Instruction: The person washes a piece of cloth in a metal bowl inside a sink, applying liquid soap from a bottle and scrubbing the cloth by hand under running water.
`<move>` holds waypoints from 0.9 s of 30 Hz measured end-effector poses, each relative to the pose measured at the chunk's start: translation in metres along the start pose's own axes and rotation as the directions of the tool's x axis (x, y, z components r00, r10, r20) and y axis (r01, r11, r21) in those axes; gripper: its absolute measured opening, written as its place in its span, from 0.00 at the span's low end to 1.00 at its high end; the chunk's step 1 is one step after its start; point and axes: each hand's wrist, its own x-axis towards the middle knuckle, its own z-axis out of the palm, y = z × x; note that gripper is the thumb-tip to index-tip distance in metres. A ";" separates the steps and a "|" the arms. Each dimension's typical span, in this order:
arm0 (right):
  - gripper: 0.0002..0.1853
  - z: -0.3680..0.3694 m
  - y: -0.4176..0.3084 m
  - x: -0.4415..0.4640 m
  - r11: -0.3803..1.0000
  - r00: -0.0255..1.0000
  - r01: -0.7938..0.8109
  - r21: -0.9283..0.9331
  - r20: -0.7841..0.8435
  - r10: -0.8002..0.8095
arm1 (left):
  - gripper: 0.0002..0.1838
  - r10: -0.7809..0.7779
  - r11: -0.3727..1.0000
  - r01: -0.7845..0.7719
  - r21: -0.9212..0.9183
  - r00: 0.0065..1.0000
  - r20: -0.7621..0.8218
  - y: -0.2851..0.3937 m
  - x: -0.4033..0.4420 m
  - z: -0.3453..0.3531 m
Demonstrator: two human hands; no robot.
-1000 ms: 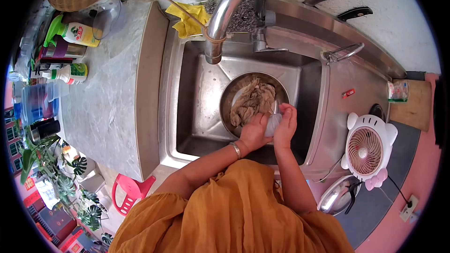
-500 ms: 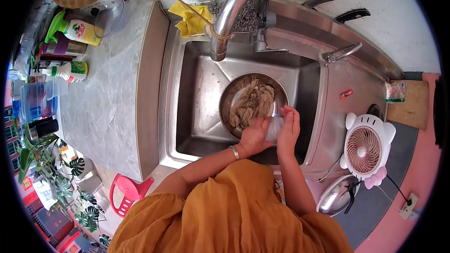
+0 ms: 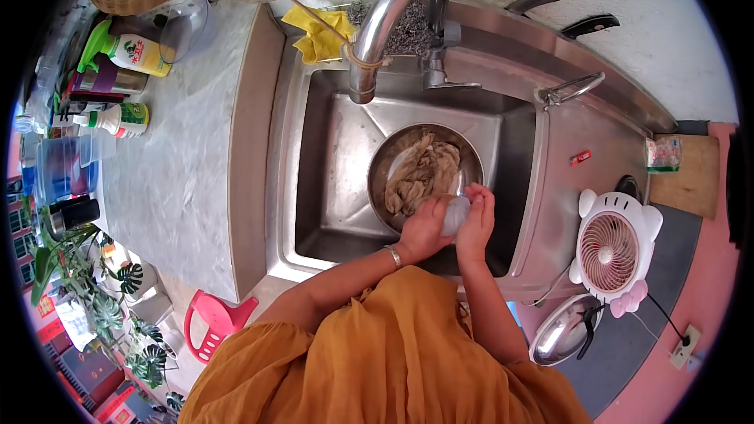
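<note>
A round metal bowl [image 3: 382,159] sits in the steel sink [image 3: 330,188], with a crumpled wet brown cloth-like mass [image 3: 424,173] inside. Over the bowl's lower right edge, a whitish translucent object [image 3: 455,216] is held between both hands. My left hand [image 3: 426,228], with a bracelet at the wrist, is curled against its left side. My right hand [image 3: 475,224] cups its right side, fingers bent and close together. The palms hide part of the object, and what it is cannot be made out. The faucet [image 3: 365,71] arches over the sink's back left.
A yellow cloth [image 3: 318,34] and a dark scrubber [image 3: 408,27] lie behind the sink. Spray bottle [image 3: 137,53] and other bottles stand on the left counter [image 3: 177,149]. To the right are a white fan [image 3: 616,247], a metal lid [image 3: 565,330] and a red packet [image 3: 580,158].
Both hands have shifted slightly up and left with the whitish object between them, and the right hand's fingers are more bent. The bowl and its contents look the same.
</note>
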 end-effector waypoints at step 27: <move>0.11 0.002 0.019 0.002 0.999 0.999 0.035 -0.027 -0.013 -0.036 | 0.39 -0.021 1.000 0.021 0.007 1.000 0.001 -0.002 -0.004 0.003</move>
